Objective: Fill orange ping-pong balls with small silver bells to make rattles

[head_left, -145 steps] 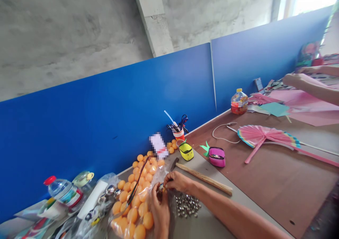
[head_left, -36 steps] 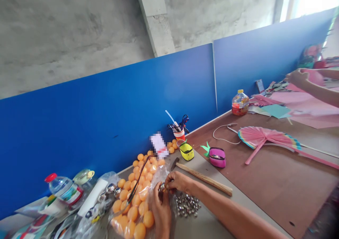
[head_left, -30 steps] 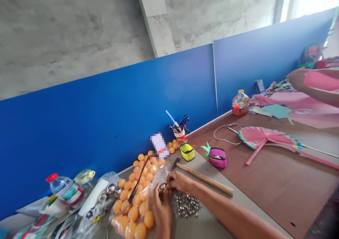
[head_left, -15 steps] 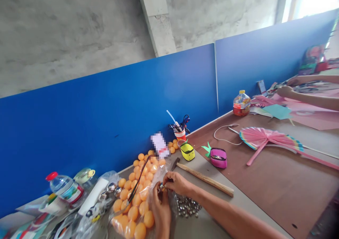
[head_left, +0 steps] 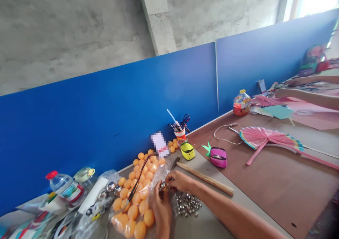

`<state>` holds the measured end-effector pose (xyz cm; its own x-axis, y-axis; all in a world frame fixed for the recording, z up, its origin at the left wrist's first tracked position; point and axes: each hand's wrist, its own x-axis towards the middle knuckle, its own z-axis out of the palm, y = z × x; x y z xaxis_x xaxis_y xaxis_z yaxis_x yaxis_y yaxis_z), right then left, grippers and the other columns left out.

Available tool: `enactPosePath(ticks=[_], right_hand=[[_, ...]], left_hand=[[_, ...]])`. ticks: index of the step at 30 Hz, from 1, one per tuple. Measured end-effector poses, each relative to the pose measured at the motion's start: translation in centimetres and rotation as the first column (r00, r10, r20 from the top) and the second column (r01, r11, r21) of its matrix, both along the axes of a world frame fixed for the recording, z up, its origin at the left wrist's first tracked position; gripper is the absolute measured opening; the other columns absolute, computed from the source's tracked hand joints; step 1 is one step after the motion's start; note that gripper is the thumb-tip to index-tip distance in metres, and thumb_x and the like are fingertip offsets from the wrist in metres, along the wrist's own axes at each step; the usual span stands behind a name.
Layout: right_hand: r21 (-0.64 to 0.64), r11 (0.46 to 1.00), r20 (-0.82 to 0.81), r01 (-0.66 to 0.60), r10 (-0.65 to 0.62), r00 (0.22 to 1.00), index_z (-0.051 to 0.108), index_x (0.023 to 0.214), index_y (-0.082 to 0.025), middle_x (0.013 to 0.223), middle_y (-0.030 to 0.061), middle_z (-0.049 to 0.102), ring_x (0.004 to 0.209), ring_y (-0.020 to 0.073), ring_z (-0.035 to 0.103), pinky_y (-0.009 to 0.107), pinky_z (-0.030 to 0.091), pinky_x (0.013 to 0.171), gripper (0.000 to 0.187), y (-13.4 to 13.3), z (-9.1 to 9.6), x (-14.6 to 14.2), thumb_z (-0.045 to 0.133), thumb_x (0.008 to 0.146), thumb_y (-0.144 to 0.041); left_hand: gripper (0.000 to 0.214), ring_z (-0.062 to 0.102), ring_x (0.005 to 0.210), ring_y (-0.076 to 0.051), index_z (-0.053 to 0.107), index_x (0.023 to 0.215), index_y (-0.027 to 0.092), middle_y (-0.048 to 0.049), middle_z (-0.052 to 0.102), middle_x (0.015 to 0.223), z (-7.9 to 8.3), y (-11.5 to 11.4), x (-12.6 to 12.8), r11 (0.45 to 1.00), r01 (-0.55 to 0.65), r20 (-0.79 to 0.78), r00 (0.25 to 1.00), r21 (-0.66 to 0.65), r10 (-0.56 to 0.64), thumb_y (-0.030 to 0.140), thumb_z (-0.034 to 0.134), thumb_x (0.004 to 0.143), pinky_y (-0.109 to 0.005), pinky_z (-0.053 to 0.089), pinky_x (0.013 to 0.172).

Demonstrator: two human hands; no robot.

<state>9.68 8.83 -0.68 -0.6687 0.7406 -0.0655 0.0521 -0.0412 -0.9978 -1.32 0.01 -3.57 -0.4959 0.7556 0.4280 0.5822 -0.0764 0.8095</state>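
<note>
Above the plastic bag's edge, my left hand (head_left: pixel 162 210) holds a small shiny silver ball (head_left: pixel 162 186) between thumb and fingers. My right hand (head_left: pixel 179 181) is closed in a pinch right beside that ball; what its fingertips grip is too small to make out. Just below my right wrist lies a heap of small silver metal balls (head_left: pixel 188 204), partly on clear plastic. Left of my hands, many orange balls (head_left: pixel 133 212) fill a clear plastic bag and spread toward the blue partition. A dark cord (head_left: pixel 140 177) lies across them.
A hammer (head_left: pixel 206 178) lies beyond my right forearm. Behind it stand a yellow pouch (head_left: pixel 188 151), a purple pouch (head_left: pixel 218 157) and a cup of tools (head_left: pixel 180 133). Larger silver balls (head_left: pixel 111 186) and a red-capped bottle (head_left: pixel 65 187) are leftward. A pink fan (head_left: pixel 267 138) and another person's arms (head_left: pixel 309 94) are rightward.
My right hand has shifted slightly to the right, away from the silver ball, which stays in my left hand. The other person's nearer arm has moved a little.
</note>
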Motion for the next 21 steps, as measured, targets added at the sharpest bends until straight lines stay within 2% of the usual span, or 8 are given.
enactPosePath(ticks=[4, 11, 17, 21], right_hand=[[-0.057, 0.998, 0.033, 0.029, -0.028, 0.999, 0.059, 0.059, -0.017, 0.047, -0.0032, 0.053, 0.043, 0.0095, 0.046, 0.021, 0.034, 0.046, 0.011, -0.25, 0.20, -0.01, 0.058, 0.065, -0.008], [-0.116, 0.989, 0.040, 0.095, -0.091, 0.995, 0.053, 0.061, -0.017, 0.049, -0.0030, 0.056, 0.043, 0.0102, 0.050, 0.021, 0.036, 0.045, 0.013, -0.80, 0.69, -0.28, 0.054, 0.065, -0.005], [-0.078, 0.990, 0.045, 0.119, -0.116, 0.992, 0.048, 0.060, -0.019, 0.046, -0.0042, 0.052, 0.040, 0.0094, 0.046, 0.020, 0.035, 0.043, 0.017, -0.97, 0.60, -0.81, 0.056, 0.064, -0.004], [-0.017, 0.996, 0.031, 0.084, -0.083, 0.996, 0.050, 0.066, -0.018, 0.046, -0.0056, 0.048, 0.040, 0.0081, 0.041, 0.020, 0.031, 0.042, 0.008, -0.02, 0.92, -0.05, 0.054, 0.069, -0.011]], left_hand=[[0.035, 0.063, 0.095, -0.030, 0.066, 0.099, 0.017, -0.0136, 0.071, 0.098, 0.26, -0.19, 0.19, 1.000, 0.007, -0.013, 1.000, 0.020, -0.007, 0.044, 0.054, 0.080, -0.048, 0.051, 0.084], [0.031, 0.062, 0.096, -0.030, 0.066, 0.098, 0.018, -0.0133, 0.071, 0.100, 0.76, -0.43, 0.54, 1.000, 0.007, -0.028, 1.000, 0.023, -0.007, 0.040, 0.054, 0.080, -0.048, 0.050, 0.085], [0.031, 0.061, 0.099, -0.030, 0.065, 0.099, 0.018, -0.0135, 0.070, 0.102, 0.94, -0.42, 0.51, 0.999, 0.037, 0.023, 0.999, -0.031, -0.036, 0.039, 0.054, 0.078, -0.048, 0.048, 0.089], [0.040, 0.057, 0.109, -0.031, 0.062, 0.104, 0.016, -0.0159, 0.066, 0.110, 1.05, -0.26, 0.25, 0.999, 0.007, 0.103, 0.995, -0.051, -0.002, 0.045, 0.055, 0.078, -0.048, 0.044, 0.095]])
